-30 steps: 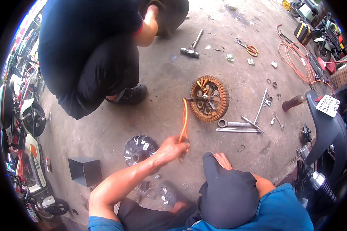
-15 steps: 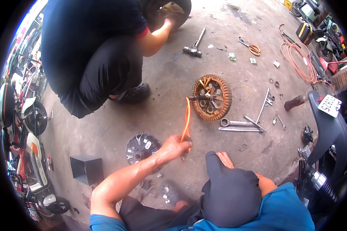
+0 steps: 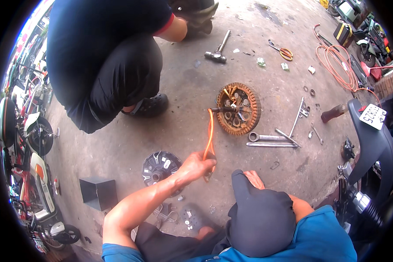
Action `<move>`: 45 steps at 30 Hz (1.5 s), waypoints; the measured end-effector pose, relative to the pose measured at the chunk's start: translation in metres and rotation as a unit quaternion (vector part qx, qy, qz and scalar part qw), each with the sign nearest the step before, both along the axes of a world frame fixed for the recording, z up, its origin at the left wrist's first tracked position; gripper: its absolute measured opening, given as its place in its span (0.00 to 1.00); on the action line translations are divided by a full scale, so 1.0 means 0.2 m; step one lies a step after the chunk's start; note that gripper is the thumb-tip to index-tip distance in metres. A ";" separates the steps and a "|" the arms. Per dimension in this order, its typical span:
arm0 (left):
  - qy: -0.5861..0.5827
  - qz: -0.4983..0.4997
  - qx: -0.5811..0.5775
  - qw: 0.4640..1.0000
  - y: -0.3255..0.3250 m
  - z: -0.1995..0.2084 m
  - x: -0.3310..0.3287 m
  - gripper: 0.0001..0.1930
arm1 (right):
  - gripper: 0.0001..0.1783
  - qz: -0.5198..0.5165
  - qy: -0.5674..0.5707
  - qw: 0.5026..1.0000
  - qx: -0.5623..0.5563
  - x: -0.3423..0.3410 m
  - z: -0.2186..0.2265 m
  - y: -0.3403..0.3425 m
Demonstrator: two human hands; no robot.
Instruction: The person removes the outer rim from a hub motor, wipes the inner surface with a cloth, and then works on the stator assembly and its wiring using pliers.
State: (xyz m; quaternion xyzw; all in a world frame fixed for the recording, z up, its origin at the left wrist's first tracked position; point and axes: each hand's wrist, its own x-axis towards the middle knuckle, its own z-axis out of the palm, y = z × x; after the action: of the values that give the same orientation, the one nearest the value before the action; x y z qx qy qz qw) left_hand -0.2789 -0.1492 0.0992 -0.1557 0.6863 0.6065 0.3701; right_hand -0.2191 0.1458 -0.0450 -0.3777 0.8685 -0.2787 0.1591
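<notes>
My left hand [image 3: 197, 168] is closed around an orange cable [image 3: 210, 137], doubled into a long loop. The cable runs up to the dark axle end of a motor stator [image 3: 251, 105], whose rim is ringed with copper windings and which lies on the ground ahead. Just left of that hand, a round black motor cover [image 3: 155, 165] with a hub in its centre lies partly behind my forearm. My right hand [image 3: 255, 179] shows beyond the dark cap [image 3: 264, 222], fingers stretched out, holding nothing visible; the cap hides the rest of it.
A co-worker [image 3: 113, 56] squats at upper left beside a dark round part, with a brown cloth [image 3: 201, 19]. Around the stator lie a hammer [image 3: 216, 56], scissors [image 3: 286, 53] and wrenches [image 3: 270, 140]. A black box [image 3: 98, 193] stands left; motorbikes line both sides.
The co-worker's hand and the brown cloth have shifted lower over the dark round part. My left hand keeps its hold on the cable, nearly still. My right hand has not visibly moved.
</notes>
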 end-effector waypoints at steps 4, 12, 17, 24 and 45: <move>0.007 -0.004 -0.017 1.000 -0.01 0.01 0.01 0.12 | 0.08 0.007 -0.007 1.000 -0.013 -0.01 0.01 -0.01; 0.011 0.003 -0.004 1.000 -0.01 -0.05 0.02 0.11 | 0.10 0.005 -0.025 0.999 0.019 -0.01 0.01 -0.02; 0.005 -0.002 0.005 1.000 0.00 -0.01 0.00 0.11 | 0.10 0.012 -0.008 0.999 0.031 0.00 -0.05 0.00; 0.007 0.001 0.001 1.000 0.00 -0.03 0.01 0.13 | 0.11 0.015 -0.026 0.997 0.067 0.00 -0.02 0.00; 0.016 0.030 0.007 0.999 -0.01 -0.06 0.03 0.13 | 0.11 0.056 -0.023 0.991 0.117 0.00 -0.03 -0.01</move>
State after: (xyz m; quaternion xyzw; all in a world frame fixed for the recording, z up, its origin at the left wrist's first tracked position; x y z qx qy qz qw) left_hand -0.2730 -0.1517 0.0868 -0.1638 0.6825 0.6246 0.3423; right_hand -0.2188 0.1434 -0.0519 -0.3978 0.8690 -0.1741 0.2373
